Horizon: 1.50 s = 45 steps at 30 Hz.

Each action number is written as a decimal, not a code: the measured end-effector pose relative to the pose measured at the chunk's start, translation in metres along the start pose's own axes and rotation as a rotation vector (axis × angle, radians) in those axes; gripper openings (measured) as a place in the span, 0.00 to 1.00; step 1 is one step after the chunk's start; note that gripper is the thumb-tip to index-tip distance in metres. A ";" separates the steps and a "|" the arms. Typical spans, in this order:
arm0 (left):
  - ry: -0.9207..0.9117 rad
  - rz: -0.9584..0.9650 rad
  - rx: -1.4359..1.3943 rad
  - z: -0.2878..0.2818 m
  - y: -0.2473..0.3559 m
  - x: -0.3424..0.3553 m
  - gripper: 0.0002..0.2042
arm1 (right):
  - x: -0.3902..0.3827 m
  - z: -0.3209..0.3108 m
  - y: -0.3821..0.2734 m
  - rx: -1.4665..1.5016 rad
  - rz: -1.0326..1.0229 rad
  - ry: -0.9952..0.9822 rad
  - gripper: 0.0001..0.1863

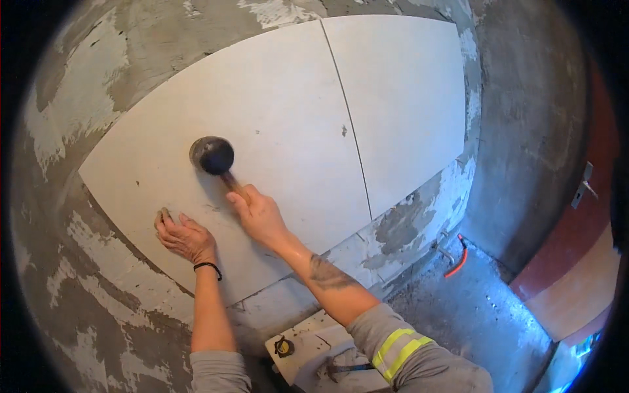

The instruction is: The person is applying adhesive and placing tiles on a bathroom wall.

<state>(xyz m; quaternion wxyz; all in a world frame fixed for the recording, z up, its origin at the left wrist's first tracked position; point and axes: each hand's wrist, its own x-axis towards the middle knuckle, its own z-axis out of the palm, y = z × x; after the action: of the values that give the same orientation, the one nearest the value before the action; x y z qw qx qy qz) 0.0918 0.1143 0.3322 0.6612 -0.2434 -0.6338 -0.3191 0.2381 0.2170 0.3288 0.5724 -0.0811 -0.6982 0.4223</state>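
My right hand (259,216) grips the wooden handle of a black rubber mallet (211,156), whose head is over the left part of a large white tile (282,98) on the wall. My left hand (185,237) lies against that tile below and left of the mallet, fingers apart and empty. A second white tile (406,111) sits to the right, separated by a thin dark joint. Rough grey mortar (92,308) surrounds both tiles.
Below are a pale plastic container (301,334) with a dark cap and a hammer (341,368) on it. A red hose (458,259) and metal pipe stub are at the lower right, above grey floor (478,308). A red-brown door (563,242) with a handle is at the right edge.
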 end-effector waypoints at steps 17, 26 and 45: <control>-0.038 0.026 0.046 0.002 -0.002 0.001 0.21 | -0.014 -0.026 0.021 0.058 0.018 0.058 0.20; -0.030 0.038 0.087 0.010 -0.002 -0.005 0.20 | -0.017 -0.020 0.011 0.045 -0.009 -0.008 0.22; -0.063 -0.096 -0.123 0.008 -0.010 -0.007 0.24 | 0.038 0.042 -0.060 -0.346 -0.279 -0.201 0.23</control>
<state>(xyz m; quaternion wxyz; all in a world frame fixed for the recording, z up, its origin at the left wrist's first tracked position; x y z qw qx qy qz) 0.0790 0.1143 0.3250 0.6088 -0.2628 -0.6445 -0.3808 0.2109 0.1813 0.3982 0.5305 -0.0387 -0.8180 0.2191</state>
